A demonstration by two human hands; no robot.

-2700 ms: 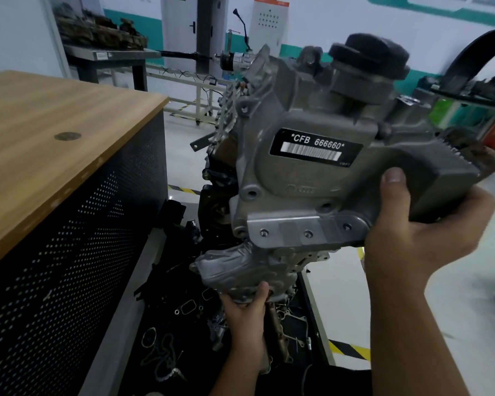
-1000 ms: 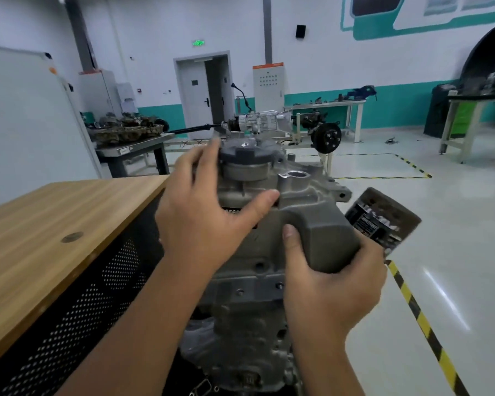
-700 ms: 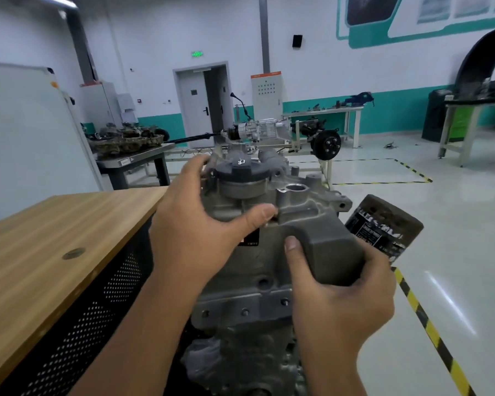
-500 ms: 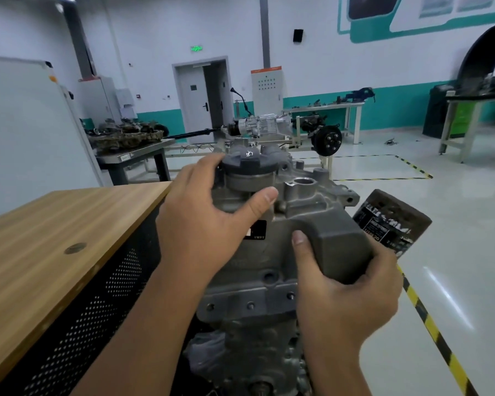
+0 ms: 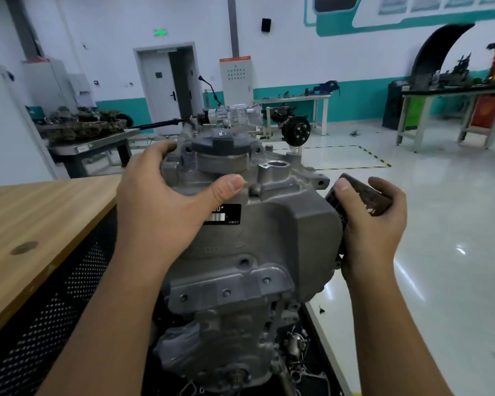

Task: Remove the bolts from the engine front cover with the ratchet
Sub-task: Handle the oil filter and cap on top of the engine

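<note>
The grey cast engine front cover (image 5: 269, 252) stands in front of me, with a dark round cap (image 5: 222, 145) on top and a black barcode label partly hidden by my thumb. My left hand (image 5: 166, 207) grips the cover's upper left edge, fingers over the back and thumb across the front below the cap. My right hand (image 5: 375, 224) grips the dark oil filter (image 5: 363, 197) that sticks out at the cover's right side. Several bolts (image 5: 226, 292) show on the lower bracket. No ratchet is in view.
A wooden-topped bench (image 5: 26, 224) with a perforated black side stands close on my left. Loose engine parts lie in a black tray (image 5: 306, 352) below the cover. Open floor with yellow-black tape (image 5: 375, 157) lies to the right; work tables (image 5: 446, 110) stand at the back.
My right hand has slid off the cover's right shoulder onto the oil filter. My left hand has shifted slightly down on the cover's upper left. The cover has barely moved.
</note>
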